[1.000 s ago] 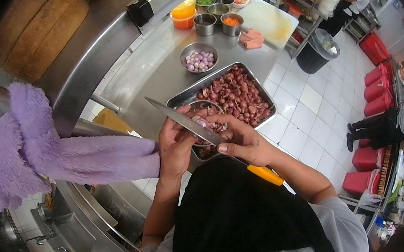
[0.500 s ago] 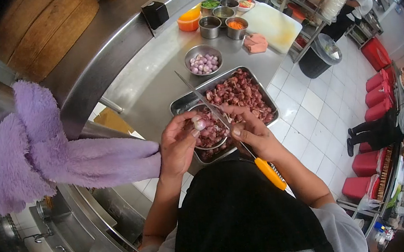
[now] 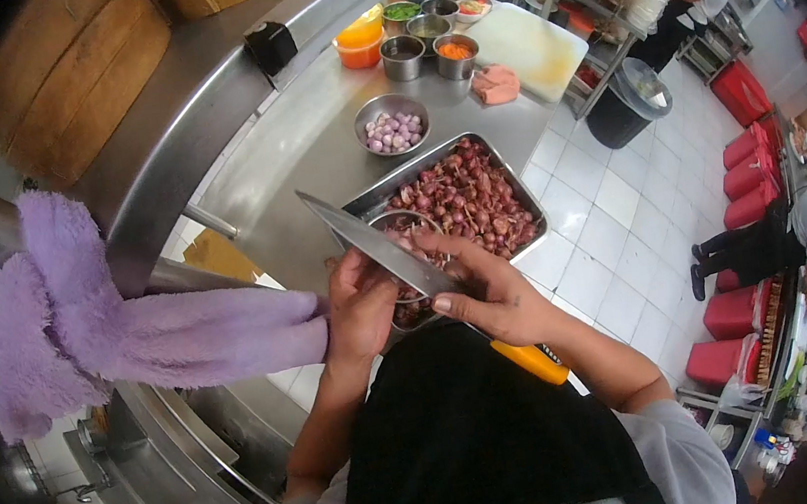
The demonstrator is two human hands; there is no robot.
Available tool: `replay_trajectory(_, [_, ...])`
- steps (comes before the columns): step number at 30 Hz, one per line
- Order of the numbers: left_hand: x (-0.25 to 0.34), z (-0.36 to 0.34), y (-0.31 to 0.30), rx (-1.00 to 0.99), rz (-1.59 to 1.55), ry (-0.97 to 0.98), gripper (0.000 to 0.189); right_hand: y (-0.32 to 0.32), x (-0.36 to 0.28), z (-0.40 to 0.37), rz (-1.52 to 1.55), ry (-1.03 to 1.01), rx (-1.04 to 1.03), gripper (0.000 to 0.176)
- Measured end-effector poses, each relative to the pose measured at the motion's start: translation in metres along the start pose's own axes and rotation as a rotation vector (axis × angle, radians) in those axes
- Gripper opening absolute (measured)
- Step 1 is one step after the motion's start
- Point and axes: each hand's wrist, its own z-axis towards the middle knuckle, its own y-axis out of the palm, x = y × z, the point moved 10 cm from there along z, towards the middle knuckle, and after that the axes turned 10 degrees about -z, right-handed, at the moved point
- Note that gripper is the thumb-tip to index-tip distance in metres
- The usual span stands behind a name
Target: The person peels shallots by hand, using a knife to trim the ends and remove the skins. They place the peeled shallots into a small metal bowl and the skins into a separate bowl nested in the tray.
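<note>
My right hand [image 3: 491, 294] grips a knife [image 3: 370, 243] with a yellow handle, fingers wrapped close to the base of the blade. The broad blade points up and left, its flat side facing me. Just beyond its edge, my left hand [image 3: 362, 305] is closed with bent fingertips at the blade; the shallot it held earlier is now hidden behind the steel. Below both hands, a round metal bowl [image 3: 432, 216] sits within a metal tray [image 3: 543, 220] full of unpeeled red shallots [image 3: 472, 193]. Peeled shallots [image 3: 395, 133] lie in another metal bowl [image 3: 362, 114] beyond the tray.
Small metal pots [image 3: 402, 59], an orange tub [image 3: 359, 54], a pink cloth [image 3: 496, 84] and a white cutting board [image 3: 530, 50] stand farther back. A purple towel [image 3: 192, 333] hangs at left. Right of the table are a black bin [image 3: 623, 114] and other people.
The knife has turned so its flat side shows, and its tip has swung left and down. The shallot in my left hand has gone out of sight behind the blade.
</note>
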Motion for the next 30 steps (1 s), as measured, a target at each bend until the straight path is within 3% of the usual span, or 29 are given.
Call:
replay_trajectory(13, [-0.008,0.004,0.000,0.016,-0.050,-0.007,0.038,-0.005,0.006,0.000,-0.078,0.003,-0.007,0.056])
replay_trajectory(18, [-0.014,0.010,0.013,-0.047,-0.122,-0.148,0.034,-0.004,0.016,0.000,0.381,0.124,-0.031,0.047])
replay_trajectory(30, [-0.006,0.017,0.017,-0.004,-0.025,-0.123,0.035,-0.029,0.024,0.007,0.249,0.131,0.184,0.052])
